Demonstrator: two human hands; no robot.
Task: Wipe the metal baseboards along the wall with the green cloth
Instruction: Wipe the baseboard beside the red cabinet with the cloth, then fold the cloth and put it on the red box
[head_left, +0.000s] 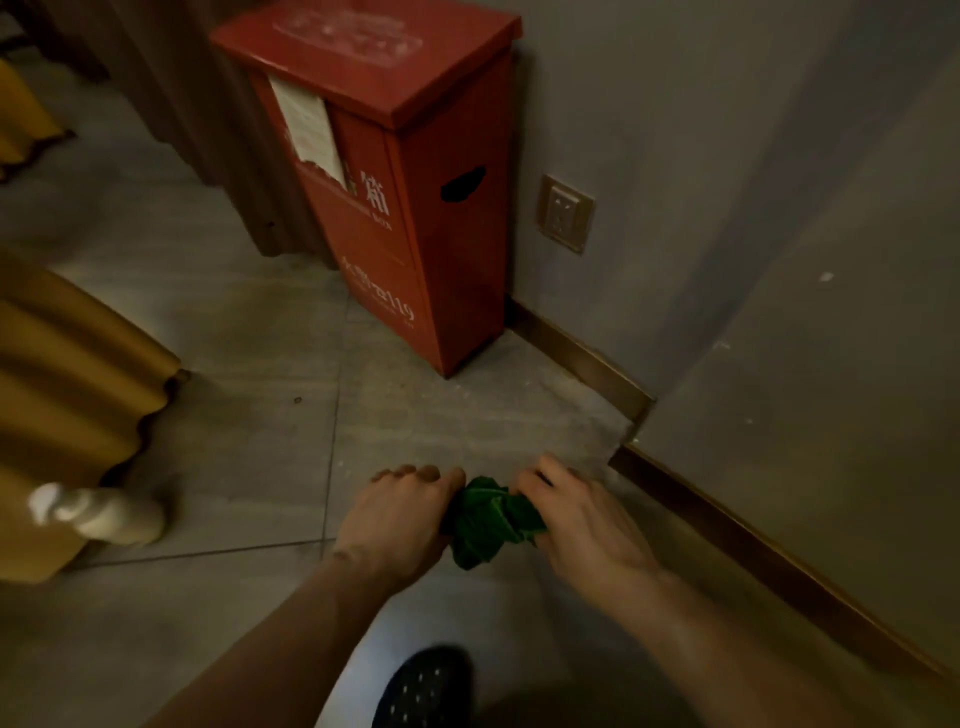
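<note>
Gripping a bunched green cloth (488, 519), left hand (400, 519) and right hand (587, 525) hold it between them. The baseboard (737, 540) runs just right, nearest the right hand.

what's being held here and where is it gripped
The green cloth, bunched up, is held between both hands: the left hand grips its left side, the right hand its right side. It is not touching the baseboard.

Both hands closed, left hand (400, 514), right hand (582, 519)
</note>
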